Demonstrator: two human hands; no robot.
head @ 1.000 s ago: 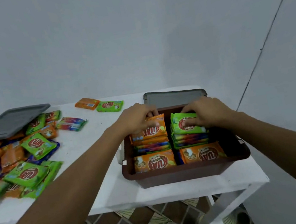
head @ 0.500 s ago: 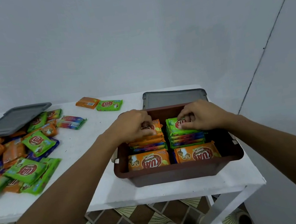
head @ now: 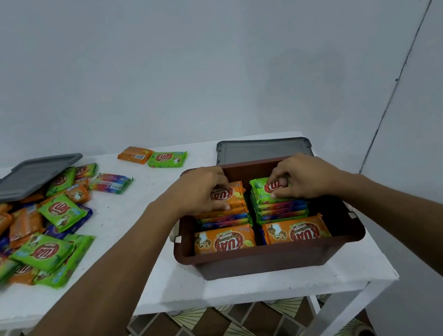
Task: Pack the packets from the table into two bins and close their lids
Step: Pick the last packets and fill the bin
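Brown bin (head: 257, 261) part-filled, lid (head: 263, 148) off behind it; left hand (head: 203, 190) curls fingers on orange packet (head: 234, 194), right hand (head: 302, 177) pinches green packet (head: 261, 190); large pile (head: 42, 246) unpacked on desk (head: 143, 191).

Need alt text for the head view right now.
Inside the open brown bin, the left hand grips an orange-topped packet stack and the right hand a green-topped stack. Loose packets lie piled at the left of the white table.

plain pale wall (head: 198, 56), white table (head: 152, 287), patterned floor (head: 210, 333).
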